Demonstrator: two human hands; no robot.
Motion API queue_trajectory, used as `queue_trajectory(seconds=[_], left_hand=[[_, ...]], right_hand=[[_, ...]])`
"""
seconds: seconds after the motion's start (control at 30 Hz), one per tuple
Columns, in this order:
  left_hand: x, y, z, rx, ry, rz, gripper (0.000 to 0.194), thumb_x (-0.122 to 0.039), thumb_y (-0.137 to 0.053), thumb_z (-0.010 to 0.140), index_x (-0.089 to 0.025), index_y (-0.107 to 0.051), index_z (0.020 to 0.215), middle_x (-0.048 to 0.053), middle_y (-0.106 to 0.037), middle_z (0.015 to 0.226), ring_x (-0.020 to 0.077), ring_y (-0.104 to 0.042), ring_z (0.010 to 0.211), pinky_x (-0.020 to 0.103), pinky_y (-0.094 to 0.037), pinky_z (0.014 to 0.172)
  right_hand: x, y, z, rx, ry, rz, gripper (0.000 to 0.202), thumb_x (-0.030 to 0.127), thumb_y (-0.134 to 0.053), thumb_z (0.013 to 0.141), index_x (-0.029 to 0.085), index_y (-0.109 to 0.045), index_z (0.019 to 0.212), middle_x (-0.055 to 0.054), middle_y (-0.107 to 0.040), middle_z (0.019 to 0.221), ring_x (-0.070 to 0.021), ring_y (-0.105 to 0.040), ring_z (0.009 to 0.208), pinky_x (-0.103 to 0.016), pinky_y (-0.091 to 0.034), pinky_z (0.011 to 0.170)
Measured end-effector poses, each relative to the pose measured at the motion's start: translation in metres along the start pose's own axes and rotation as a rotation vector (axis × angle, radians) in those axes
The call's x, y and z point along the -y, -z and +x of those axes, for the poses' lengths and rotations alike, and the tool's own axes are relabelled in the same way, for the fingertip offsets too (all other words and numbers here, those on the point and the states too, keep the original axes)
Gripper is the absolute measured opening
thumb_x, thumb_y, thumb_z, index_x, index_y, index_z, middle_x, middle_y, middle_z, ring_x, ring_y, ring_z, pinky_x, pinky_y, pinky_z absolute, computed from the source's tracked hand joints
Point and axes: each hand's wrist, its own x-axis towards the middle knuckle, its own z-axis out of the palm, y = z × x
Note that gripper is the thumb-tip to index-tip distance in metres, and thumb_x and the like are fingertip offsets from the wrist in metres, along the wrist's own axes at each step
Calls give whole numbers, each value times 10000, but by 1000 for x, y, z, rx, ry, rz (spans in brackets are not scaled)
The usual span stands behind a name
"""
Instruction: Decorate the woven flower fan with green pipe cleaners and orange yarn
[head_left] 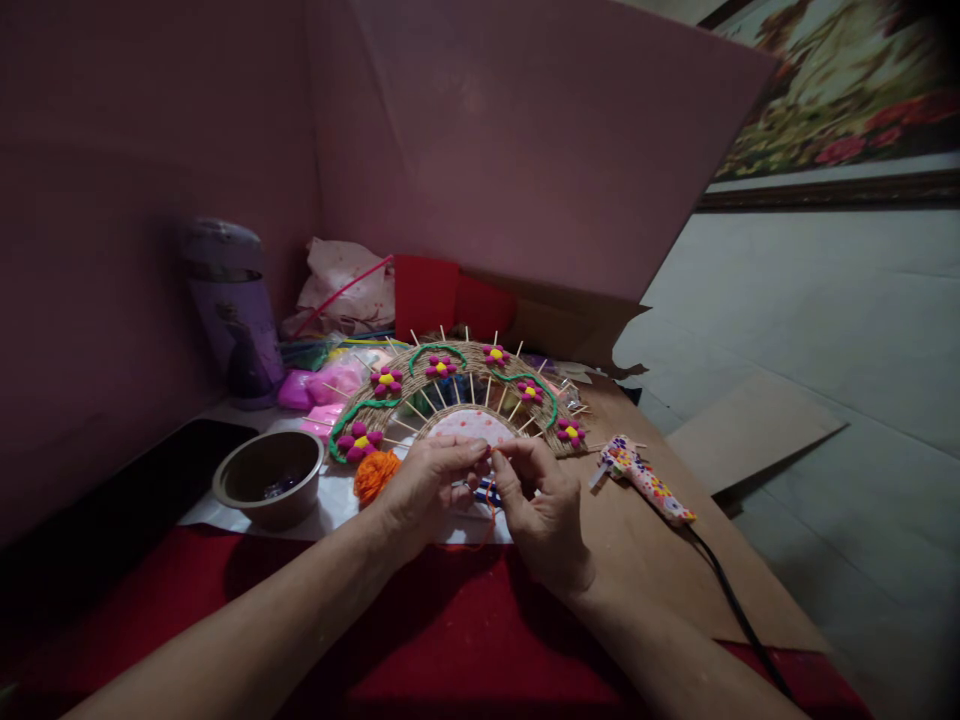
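Observation:
My left hand (442, 480) and my right hand (544, 505) meet at the fingertips, both pinched closed on orange yarn (492, 500). A strand hangs from between them toward the red cloth. An orange yarn ball (375, 476) lies just left of my left hand. Behind my hands stands a half-round twine craft (480, 372) with wooden sticks, magenta flowers with yellow centres and green wavy strips. Its inner half-circle is pale with pinkish dots. Something blue and white, partly hidden, lies below my fingers.
A brown bowl (271, 478) sits on the left beside a purple tumbler (234, 315). On brown cardboard (720, 560) at right lies a flower-patterned glue gun (645, 480) with a black cord. Pink packets (330, 385) and red sheets (426, 295) are at the back.

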Motion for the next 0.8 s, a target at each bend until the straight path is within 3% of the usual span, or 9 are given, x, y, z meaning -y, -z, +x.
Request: queue_trajectory(seconds=[0.8], left_hand=[[1, -1, 0, -9, -5, 11, 153, -227, -725, 616, -107, -634, 643, -4, -528, 620, 63, -424, 549, 215, -341, 536]], right_hand=[[-1, 0, 0, -20, 8, -34, 92, 268, -540, 859, 181, -569, 869, 1, -610, 616, -113, -561, 508, -220, -415, 468]])
